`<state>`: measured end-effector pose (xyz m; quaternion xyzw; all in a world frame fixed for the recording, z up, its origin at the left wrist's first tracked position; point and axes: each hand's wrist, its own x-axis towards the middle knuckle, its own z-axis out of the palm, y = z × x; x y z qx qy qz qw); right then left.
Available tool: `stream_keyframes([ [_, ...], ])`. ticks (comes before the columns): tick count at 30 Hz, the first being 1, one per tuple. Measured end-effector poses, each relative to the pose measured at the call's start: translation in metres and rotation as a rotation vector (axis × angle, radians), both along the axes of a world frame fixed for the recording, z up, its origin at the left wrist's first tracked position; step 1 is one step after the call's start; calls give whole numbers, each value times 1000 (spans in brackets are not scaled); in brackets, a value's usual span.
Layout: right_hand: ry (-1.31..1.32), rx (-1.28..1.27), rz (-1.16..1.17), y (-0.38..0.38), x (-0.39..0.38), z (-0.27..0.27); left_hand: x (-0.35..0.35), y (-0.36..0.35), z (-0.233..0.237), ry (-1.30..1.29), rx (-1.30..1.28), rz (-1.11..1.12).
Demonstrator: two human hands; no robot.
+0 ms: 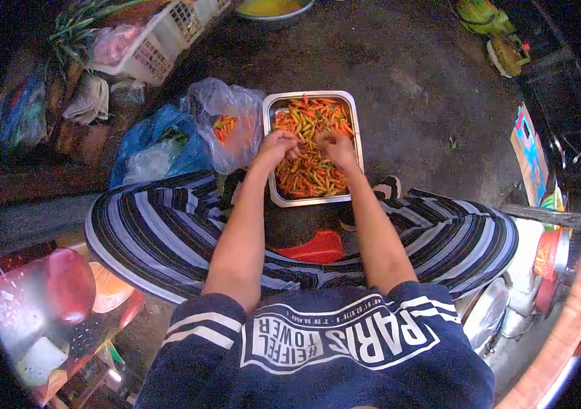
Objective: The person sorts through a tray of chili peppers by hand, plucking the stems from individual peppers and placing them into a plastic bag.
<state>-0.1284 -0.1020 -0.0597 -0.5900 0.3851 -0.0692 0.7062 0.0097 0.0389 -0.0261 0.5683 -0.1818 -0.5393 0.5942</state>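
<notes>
A rectangular metal tray [358, 123] full of small red, orange and yellow-green chili peppers [311, 178] rests on the floor in front of me. Over its left side is my left hand [279, 146], fingers curled together just above the chilies. My right hand [338, 148] bends over the right half, its fingertips pressed together and pointing inward. A small gap separates the two hands. Whatever either hand pinches is too small or too hidden to make out. Left of the tray, a clear plastic bag [225, 102] holds more chilies [224, 127].
A blue plastic bag [144, 146] lies farther left. White plastic baskets [150, 58] stand at the back left, and a basin [273, 9] is at the far edge. Something red [314, 247] sits between my legs. A green gas cylinder [484, 17] stands at the back right.
</notes>
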Motion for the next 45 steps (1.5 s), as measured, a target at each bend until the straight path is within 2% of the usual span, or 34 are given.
stream_keyframes([
  [1,86,-545,92,1,-2,-7,0,3,-7,-61,56,104],
  [2,172,-1091,184,1,-4,-14,-1,5,-14,-62,54,105],
  [4,180,-1164,235,18,-2,0,-3,8,-24,-126,247,273],
  [5,190,-1234,284,30,0,8,-5,10,-26,-126,247,273],
  [8,280,-1347,237,47,3,2,-10,11,-30,-81,196,346],
  [10,237,-1330,228,40,2,-1,-9,7,-34,-192,123,272],
  [11,198,-1312,220,37,3,-2,-11,4,-37,-359,112,234],
  [12,200,-1312,220,34,5,6,-13,2,-33,-357,112,234],
  [14,288,-1020,358,25,10,33,-17,-5,-25,-766,67,91],
  [15,90,-1042,340,22,13,39,-16,-9,-26,-748,143,-16],
  [16,94,-1045,338,19,12,46,-16,-13,-26,-746,139,-18],
  [18,94,-803,292,13,14,60,-15,-18,-30,-874,218,-67],
  [19,80,-613,231,10,11,55,-15,-20,-32,-867,160,-15],
  [20,80,-612,230,9,11,50,-15,-20,-35,-867,161,-17],
  [22,-20,-379,96,5,10,40,-17,-20,-14,-419,72,-17],
  [23,-19,-378,95,4,8,41,-16,-20,-9,-419,72,-18],
  [25,-125,-181,70,6,3,55,-15,-22,-9,-78,36,32],
  [29,-56,-209,147,-4,1,48,-15,-19,1,-2,35,-36],
  [31,-23,-335,291,-10,1,44,-18,-18,6,20,62,-57],
  [32,-23,-335,289,-11,-1,43,-19,-17,9,20,62,-58],
  [34,-50,-143,255,-10,-4,47,-17,-16,8,192,1,-53],
  [35,-49,-143,255,-8,-5,49,-15,-14,7,193,1,-53],
  [37,-83,127,171,-4,-7,49,-13,-10,7,412,-44,-97],
  [40,-161,200,113,-1,-8,43,-12,-6,8,515,-118,-113],
  [41,-162,200,114,-3,-7,39,-12,-6,9,514,-118,-113],
  [43,-40,-54,105,-11,-9,17,-14,-6,3,512,-84,-95],
  [44,-40,-56,105,-14,-13,9,-14,-5,0,512,-85,-95],
  [45,75,-350,206,-16,-18,3,-14,-3,-1,411,-22,-69],
])
